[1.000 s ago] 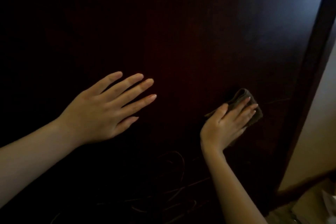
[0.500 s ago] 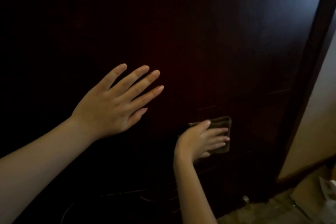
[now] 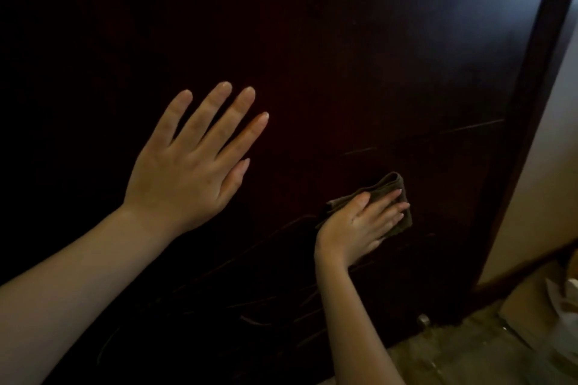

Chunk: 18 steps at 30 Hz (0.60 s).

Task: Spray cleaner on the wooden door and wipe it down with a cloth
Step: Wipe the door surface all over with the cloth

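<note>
The dark wooden door (image 3: 344, 56) fills most of the view, with faint wet streaks low on its panel. My left hand (image 3: 190, 162) lies flat against the door at mid height, fingers straight and spread. Lower and to the right, my right hand (image 3: 359, 223) presses a folded brown cloth (image 3: 395, 189) against the door with straight fingers; most of the cloth is hidden under the palm. No spray bottle is in view.
The door's dark frame (image 3: 531, 122) runs down the right side, with a pale wall (image 3: 544, 191) beyond it. At the bottom right are a tiled floor (image 3: 469, 350), a small metal door stop (image 3: 423, 319) and some pale wrapping or bags (image 3: 563, 300).
My right hand slid the cloth down and left, then back a little to the right. My left hand stayed flat on the door, its fingers turning more upright.
</note>
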### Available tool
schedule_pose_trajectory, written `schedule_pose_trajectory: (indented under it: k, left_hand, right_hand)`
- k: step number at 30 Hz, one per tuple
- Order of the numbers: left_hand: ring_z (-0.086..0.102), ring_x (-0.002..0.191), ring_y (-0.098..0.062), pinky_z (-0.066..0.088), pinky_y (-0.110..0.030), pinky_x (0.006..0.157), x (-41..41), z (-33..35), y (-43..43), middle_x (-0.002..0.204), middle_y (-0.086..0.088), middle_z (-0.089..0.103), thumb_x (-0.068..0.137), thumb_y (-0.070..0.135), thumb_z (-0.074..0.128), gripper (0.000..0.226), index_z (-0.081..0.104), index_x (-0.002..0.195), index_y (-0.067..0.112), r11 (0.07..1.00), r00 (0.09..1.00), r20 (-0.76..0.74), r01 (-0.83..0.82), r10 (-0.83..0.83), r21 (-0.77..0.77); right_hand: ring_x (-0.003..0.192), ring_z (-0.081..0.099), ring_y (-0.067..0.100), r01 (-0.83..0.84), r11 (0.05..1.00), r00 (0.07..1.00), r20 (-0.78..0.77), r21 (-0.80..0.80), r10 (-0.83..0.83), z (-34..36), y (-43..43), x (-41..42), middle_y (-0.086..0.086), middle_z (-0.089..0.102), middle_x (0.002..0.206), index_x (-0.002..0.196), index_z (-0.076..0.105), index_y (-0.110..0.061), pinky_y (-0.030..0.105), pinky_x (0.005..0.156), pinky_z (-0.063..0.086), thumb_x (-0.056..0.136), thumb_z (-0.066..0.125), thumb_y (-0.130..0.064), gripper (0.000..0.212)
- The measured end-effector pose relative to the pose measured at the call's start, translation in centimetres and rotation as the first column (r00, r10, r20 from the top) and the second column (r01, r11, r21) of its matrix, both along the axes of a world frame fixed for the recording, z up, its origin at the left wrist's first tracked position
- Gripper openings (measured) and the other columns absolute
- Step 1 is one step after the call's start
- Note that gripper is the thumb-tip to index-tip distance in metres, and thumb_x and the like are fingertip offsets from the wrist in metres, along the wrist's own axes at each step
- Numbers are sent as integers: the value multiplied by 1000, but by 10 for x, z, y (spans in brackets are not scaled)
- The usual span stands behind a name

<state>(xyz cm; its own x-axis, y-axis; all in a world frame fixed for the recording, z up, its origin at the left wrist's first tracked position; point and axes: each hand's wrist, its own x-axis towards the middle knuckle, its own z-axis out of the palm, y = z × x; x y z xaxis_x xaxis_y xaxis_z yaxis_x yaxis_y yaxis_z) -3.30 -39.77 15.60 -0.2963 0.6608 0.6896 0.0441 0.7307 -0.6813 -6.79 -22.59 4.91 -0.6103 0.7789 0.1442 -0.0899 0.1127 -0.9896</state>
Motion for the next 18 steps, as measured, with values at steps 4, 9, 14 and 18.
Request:
schedule_pose_trajectory:
  k: [4, 9, 14, 18]
  left_hand:
    - [14, 141, -30, 9, -45, 115, 2, -2, -3, 153, -13, 19, 98, 33, 35, 53, 24, 147, 16, 1000, 1000, 29, 8, -8, -8]
    - [17, 141, -28, 11, -41, 114, 15, 7, -42, 153, -11, 19, 98, 34, 34, 53, 24, 147, 16, 988, 999, 44, -2, 9, -157]
    - [18, 141, -30, 10, -44, 114, 17, -7, -54, 153, -12, 21, 98, 32, 34, 52, 25, 147, 17, 996, 1000, -13, -23, 22, -86]
    - [19, 140, -30, 12, -45, 113, 17, -7, -53, 152, -13, 23, 98, 31, 36, 52, 25, 147, 16, 998, 999, -38, -3, 0, -70]
  right_hand:
    - [144, -12, 22, -19, 999, 1000, 24, -51, 20, 5, -3, 0, 8, -14, 157, 149, -8, -17, 51, 116, 1, 101, 16, -35, 57]
    - [142, -13, 19, 25, 820, 919, -336, 571, 205, 32, -13, -1, 6, -13, 155, 146, -7, -17, 48, 113, -7, 94, 18, -40, 62]
    - [144, -2, 25, 278, 65, 848, -277, 958, 451, -41, 28, -11, 7, -15, 157, 150, -4, -21, 49, 115, -4, 99, 17, -40, 58]
    - [143, 5, 25, 455, -524, 794, -61, 720, 605, -81, 65, -21, 9, -10, 157, 150, 1, -19, 49, 116, -4, 96, 24, -37, 62]
